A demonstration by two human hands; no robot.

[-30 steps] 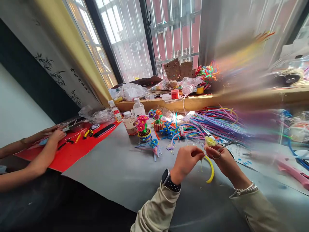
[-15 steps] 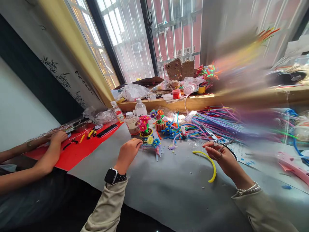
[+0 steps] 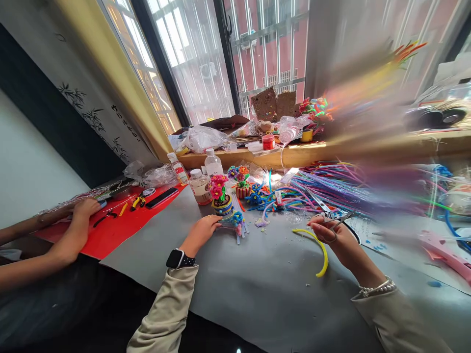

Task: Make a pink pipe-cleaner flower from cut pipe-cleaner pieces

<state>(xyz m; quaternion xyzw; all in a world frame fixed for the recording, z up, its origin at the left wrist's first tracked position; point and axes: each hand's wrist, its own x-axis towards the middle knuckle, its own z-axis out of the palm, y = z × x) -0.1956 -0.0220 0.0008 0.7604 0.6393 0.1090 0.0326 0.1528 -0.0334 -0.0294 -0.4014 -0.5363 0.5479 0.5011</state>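
My left hand (image 3: 201,233), wearing a watch, is at the small flower pot (image 3: 222,208) with pink pipe-cleaner flowers. Its fingers are pinched together beside blue and pink fuzzy flowers (image 3: 238,220), which rest by clear glue sticks (image 3: 243,238). What lies between the fingertips is blurred. In my right hand (image 3: 336,238) are metal scissors (image 3: 320,203), their finger loops around my fingers and their blades toward the back of the table. A curved yellow pipe cleaner (image 3: 321,250) lies on the grey table just left of that hand.
A pile of coloured pipe cleaners (image 3: 331,184) spreads across the back right. Bottles (image 3: 200,186) stand behind the pots. A pink glue gun (image 3: 449,257) lies at the right. At left, another person's arms (image 3: 69,240) rest over a red sheet (image 3: 125,228) with pliers and a phone.
My left hand has moved slightly right and lower. The small yellow flower that was at its fingertips no longer shows. My right hand keeps the scissors nearly still.
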